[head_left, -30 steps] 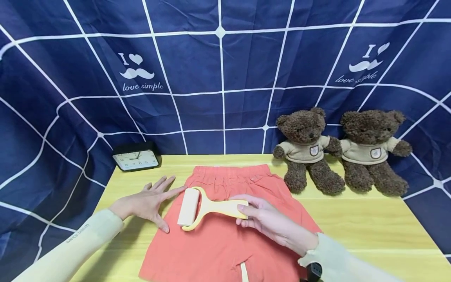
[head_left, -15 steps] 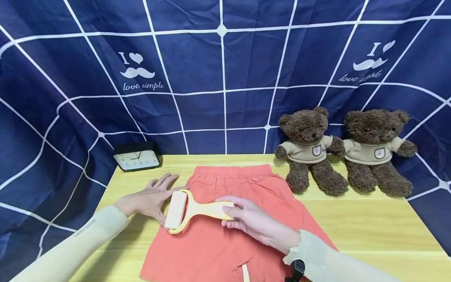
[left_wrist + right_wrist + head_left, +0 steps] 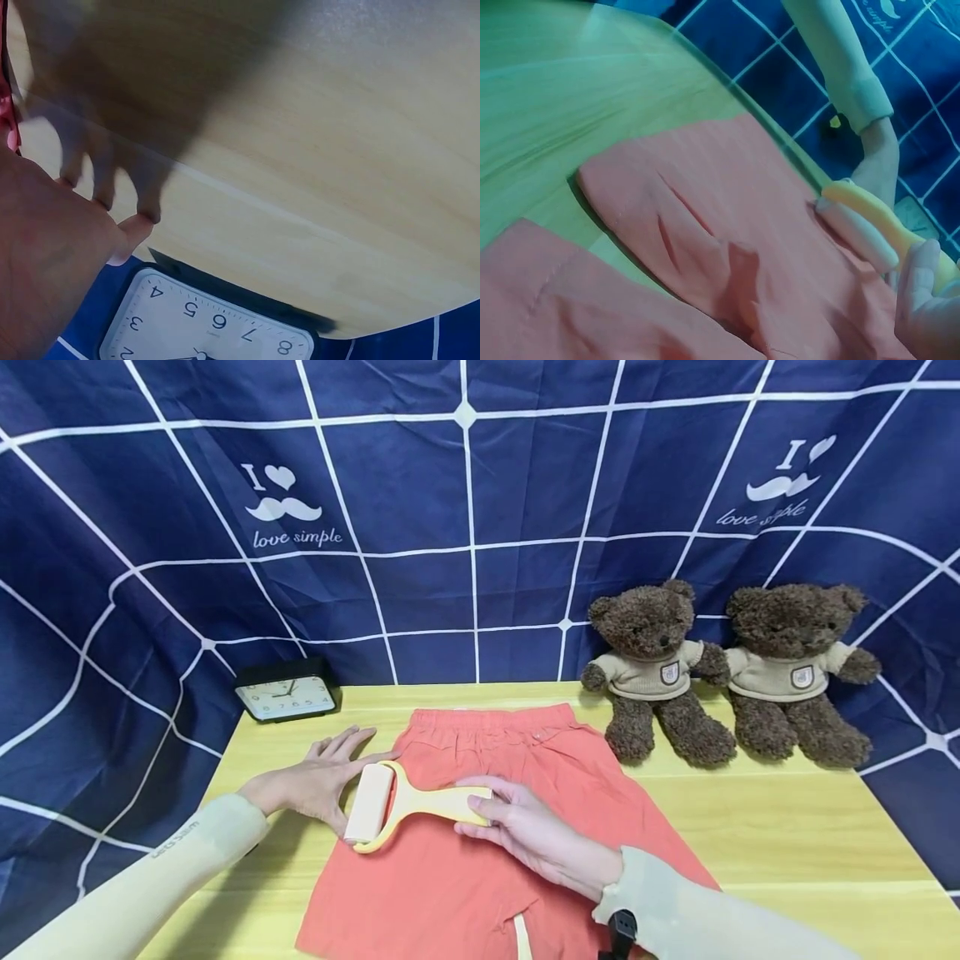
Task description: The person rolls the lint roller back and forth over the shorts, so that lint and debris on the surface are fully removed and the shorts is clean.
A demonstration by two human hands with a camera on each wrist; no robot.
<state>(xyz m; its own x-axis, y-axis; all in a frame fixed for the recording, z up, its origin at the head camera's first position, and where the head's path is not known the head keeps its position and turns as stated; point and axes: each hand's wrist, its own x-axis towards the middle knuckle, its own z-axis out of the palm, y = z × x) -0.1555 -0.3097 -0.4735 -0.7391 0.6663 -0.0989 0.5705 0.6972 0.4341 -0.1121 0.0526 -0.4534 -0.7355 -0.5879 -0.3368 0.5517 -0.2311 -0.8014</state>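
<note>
On the wooden surface [image 3: 787, 835] I see red shorts [image 3: 450, 893] lying flat. The left hand [image 3: 311, 787] is spread at their left edge; the right hand [image 3: 528, 835] grips the roller [image 3: 431, 803] there. I'd roll slowly, cloth held taut.

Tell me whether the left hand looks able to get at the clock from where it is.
Probably yes: the left hand does not appear to be gripping anything, the clock stands just beyond it, and nothing on the table stands between them.
</note>
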